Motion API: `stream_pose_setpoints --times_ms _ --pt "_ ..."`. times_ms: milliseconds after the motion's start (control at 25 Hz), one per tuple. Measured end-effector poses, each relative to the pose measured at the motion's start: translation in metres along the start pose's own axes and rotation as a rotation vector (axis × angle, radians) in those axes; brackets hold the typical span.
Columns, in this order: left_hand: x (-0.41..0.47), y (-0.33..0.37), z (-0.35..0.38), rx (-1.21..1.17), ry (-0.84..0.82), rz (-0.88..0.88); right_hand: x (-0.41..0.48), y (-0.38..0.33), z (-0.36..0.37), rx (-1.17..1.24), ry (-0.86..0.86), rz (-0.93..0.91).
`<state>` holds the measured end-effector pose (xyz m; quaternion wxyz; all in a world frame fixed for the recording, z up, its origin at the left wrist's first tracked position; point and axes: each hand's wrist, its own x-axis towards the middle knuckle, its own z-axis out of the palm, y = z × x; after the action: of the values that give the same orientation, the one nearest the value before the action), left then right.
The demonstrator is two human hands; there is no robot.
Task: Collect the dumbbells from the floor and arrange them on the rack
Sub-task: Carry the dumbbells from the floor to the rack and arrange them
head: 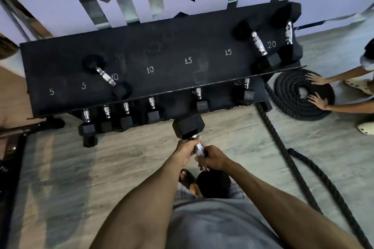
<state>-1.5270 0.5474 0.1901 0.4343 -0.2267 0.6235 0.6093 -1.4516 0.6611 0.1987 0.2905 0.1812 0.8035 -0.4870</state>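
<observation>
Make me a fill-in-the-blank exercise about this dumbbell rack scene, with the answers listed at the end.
The left hand and the right hand both grip the chrome ___ of the held dumbbell.
The rack's top shelf carries ___ dumbbells.
The two dumbbells at its right end lie by the chalk number ___.
On the floor, another person's hands rest on a coiled black ___.
Missing words: handle; three; 20; rope.

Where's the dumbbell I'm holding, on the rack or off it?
Off. Left hand and right hand hold the dumbbell short of the rack.
</observation>
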Motion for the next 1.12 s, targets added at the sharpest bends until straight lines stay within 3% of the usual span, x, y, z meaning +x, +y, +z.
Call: stream_pose_setpoints --times_ms 280,640,920,1120 --pt "0.099 0.136 0.02 0.024 0.025 -0.008 0.131 -0.052 -0.094 -0.013 0.025 -0.016" --pt "0.196 0.269 0.044 -0.329 0.12 -0.143 0.274 -0.118 -0.222 -0.287 -0.137 -0.017" --pt "0.25 0.3 0.04 -0.769 0.212 -0.293 0.352 -0.138 -0.25 -0.49 -0.251 -0.047" --pt "0.269 0.287 0.037 -0.955 0.27 -0.321 0.383 -0.137 -0.253 -0.612 -0.375 -0.062"
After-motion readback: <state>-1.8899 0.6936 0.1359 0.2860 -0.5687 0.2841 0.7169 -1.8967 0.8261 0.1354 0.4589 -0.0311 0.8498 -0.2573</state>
